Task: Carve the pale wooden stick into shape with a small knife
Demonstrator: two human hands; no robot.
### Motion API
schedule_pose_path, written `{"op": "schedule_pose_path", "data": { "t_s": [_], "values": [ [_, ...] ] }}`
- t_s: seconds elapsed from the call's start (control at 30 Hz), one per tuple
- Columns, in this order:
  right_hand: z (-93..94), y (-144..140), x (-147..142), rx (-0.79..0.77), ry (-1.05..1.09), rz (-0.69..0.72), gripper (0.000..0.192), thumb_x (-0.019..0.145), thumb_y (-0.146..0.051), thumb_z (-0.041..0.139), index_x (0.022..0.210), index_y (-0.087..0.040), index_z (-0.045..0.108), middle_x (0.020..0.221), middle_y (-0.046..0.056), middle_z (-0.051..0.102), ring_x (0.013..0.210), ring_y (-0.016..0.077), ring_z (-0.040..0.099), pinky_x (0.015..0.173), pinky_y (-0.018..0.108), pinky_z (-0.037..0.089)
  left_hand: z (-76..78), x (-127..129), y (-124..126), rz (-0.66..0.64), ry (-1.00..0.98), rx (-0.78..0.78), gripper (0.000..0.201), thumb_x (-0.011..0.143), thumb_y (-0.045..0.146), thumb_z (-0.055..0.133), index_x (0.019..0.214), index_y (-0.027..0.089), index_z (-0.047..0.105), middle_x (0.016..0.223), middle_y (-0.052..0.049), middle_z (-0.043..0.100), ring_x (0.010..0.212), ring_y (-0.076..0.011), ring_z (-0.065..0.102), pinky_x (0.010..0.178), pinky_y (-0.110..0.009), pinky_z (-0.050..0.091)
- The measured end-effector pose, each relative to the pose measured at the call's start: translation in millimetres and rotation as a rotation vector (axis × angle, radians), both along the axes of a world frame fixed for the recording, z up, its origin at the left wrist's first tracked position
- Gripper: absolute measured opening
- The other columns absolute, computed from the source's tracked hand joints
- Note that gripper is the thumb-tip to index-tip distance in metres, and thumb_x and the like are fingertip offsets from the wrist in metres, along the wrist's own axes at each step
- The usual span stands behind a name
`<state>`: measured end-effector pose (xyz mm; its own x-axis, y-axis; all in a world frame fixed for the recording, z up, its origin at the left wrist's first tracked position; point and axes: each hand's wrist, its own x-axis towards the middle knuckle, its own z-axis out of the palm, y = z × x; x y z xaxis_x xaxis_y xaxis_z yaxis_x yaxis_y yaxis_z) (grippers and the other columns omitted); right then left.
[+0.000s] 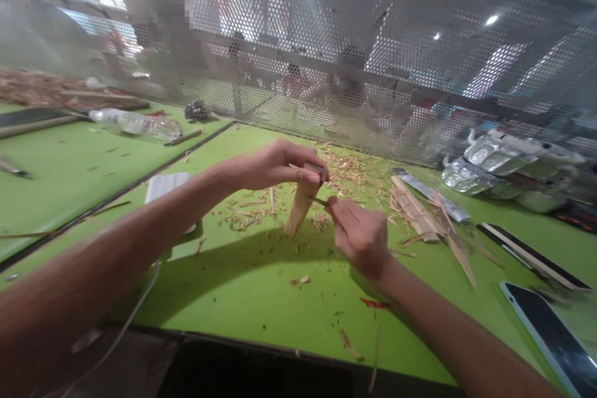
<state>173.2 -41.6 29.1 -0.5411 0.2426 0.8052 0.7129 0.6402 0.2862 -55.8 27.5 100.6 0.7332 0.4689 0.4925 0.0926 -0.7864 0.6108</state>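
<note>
My left hand grips the top of a pale wooden stick that stands tilted with its lower end on the green tabletop. My right hand is closed around a thin blade or tool whose tip touches the stick's upper side. Wood shavings lie scattered around and behind the stick.
A pile of wooden strips lies to the right, with a phone at the right edge. Foil packets rest at the back right. A plastic bottle lies at the back left before a perforated metal screen.
</note>
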Motion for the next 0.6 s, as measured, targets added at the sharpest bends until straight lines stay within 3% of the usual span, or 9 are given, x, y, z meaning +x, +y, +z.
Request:
{"op": "schedule_pose_path", "data": {
  "t_s": [0.2,0.33,0.47,0.6],
  "values": [
    [-20.2,-6.0,2.1,-0.067,-0.106,0.001,0.020,0.100,-0.008,0.051,0.096,-0.011,0.071,0.068,0.002,0.066,0.050,0.0092,0.050,0.046,0.025,0.029,1.5,-1.8,-0.9,0.001,0.015,0.005,0.033,0.091,0.049,0.069,0.099,0.019,0.079,0.088,-0.007,0.076,0.075,-0.0139,0.067,0.068,-0.023,0.052],
    [-32.2,-8.1,0.2,-0.114,-0.193,0.014,0.020,0.097,-0.005,0.051,0.101,-0.009,0.071,0.077,0.004,0.070,0.057,0.0107,0.055,0.048,0.024,0.034,0.8,-4.4,-1.9,-0.014,-0.005,-0.001,0.032,0.091,0.049,0.069,0.099,0.020,0.080,0.089,-0.008,0.076,0.077,-0.0145,0.067,0.069,-0.024,0.052],
    [-19.3,-4.6,-4.3,-0.017,-0.047,-0.018,0.016,0.100,-0.012,0.057,0.089,-0.012,0.069,0.060,-0.001,0.058,0.050,0.0091,0.047,0.048,0.025,0.030,0.8,-5.1,-4.1,-0.017,-0.010,-0.019,0.028,0.090,0.046,0.071,0.099,0.021,0.080,0.089,-0.007,0.076,0.078,-0.0145,0.067,0.072,-0.025,0.052],
    [-6.7,-4.0,-7.0,0.016,-0.007,-0.027,0.018,0.100,-0.013,0.057,0.086,-0.012,0.068,0.057,-0.002,0.053,0.049,0.0093,0.044,0.049,0.027,0.027,1.2,-4.2,-4.1,-0.004,0.007,-0.026,0.024,0.091,0.041,0.071,0.101,0.020,0.079,0.090,-0.006,0.077,0.078,-0.0143,0.067,0.072,-0.024,0.051]
  ]
}}
